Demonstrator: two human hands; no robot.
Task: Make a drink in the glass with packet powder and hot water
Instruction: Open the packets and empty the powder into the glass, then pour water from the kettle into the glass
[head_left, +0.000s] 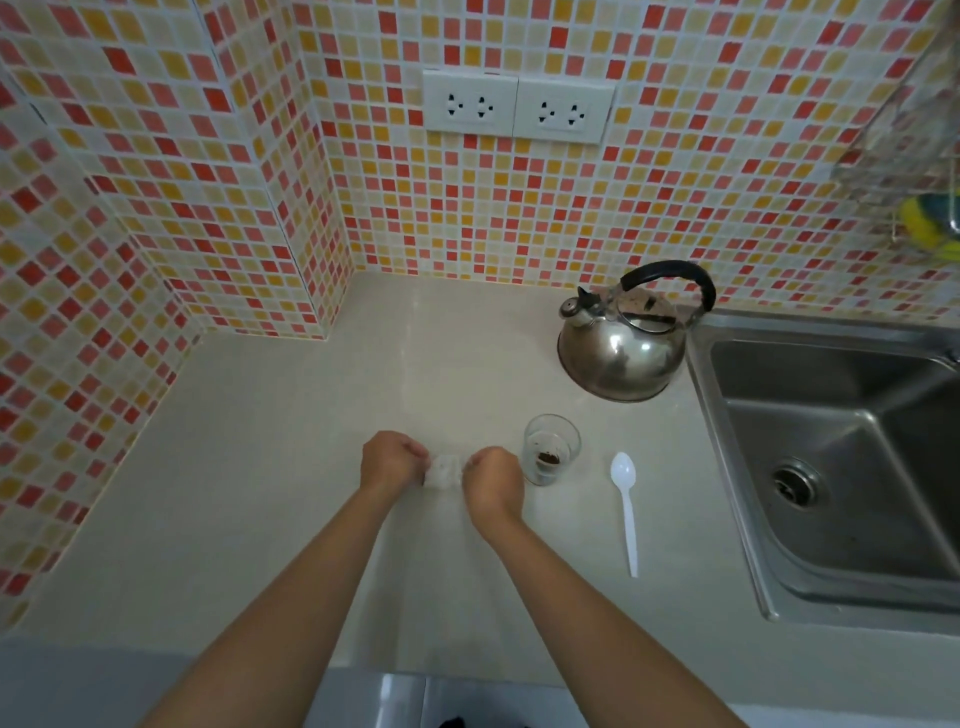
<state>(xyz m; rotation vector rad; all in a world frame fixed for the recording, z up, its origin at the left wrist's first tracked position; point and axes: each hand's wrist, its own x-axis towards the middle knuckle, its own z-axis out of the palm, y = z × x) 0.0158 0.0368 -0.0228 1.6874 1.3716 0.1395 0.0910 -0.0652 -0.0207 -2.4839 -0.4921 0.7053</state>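
A small white packet (443, 471) is held between both hands just above the counter. My left hand (390, 460) pinches its left edge and my right hand (492, 480) pinches its right edge. To the right of my right hand stands a clear glass (550, 449) with a little brown powder at its bottom. A white plastic spoon (626, 512) lies on the counter to the right of the glass, bowl pointing away from me. Behind the glass sits a steel kettle (623, 348) with a black handle and its spout to the left.
The pale counter (291, 467) runs left to a tiled wall corner. A steel sink (852, 447) is set in at the right, close to the spoon. Two double wall sockets (514, 106) sit above the counter. A yellow and green sponge (924, 223) hangs at the far right.
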